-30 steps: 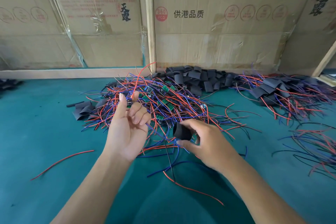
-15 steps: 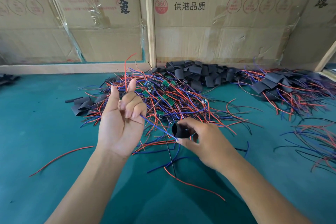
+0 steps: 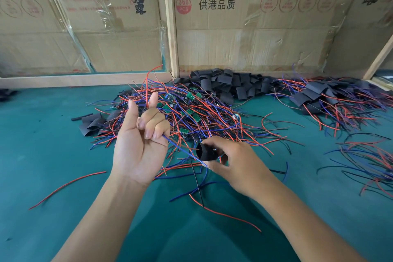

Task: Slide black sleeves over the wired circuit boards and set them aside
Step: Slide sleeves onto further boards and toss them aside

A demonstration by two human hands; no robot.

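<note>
The left hand is raised palm-up, three fingers curled down on a wired circuit board whose dark edge shows between thumb and forefinger; the thumb and forefinger point upward. One red wire rises above the forefinger, and one blue wire runs from under the curled fingers down to the right hand. That right hand pinches one black sleeve between thumb and fingers, its open end turned toward the left hand, with the blue wire's tip just at its lower edge.

Behind both hands, on the green table, lies one large tangle of wired boards, red, blue and black leads mixed; about ten small green boards show in it, the rest hidden. Left of it sit a few loose sleeves, too overlapped to count. At the back against the cardboard wall is one heap of empty sleeves, several dozen. To the right lies one pile of sleeved boards with wires trailing. Two stray red wires lie near the forearms, one on the left, one between them.
</note>
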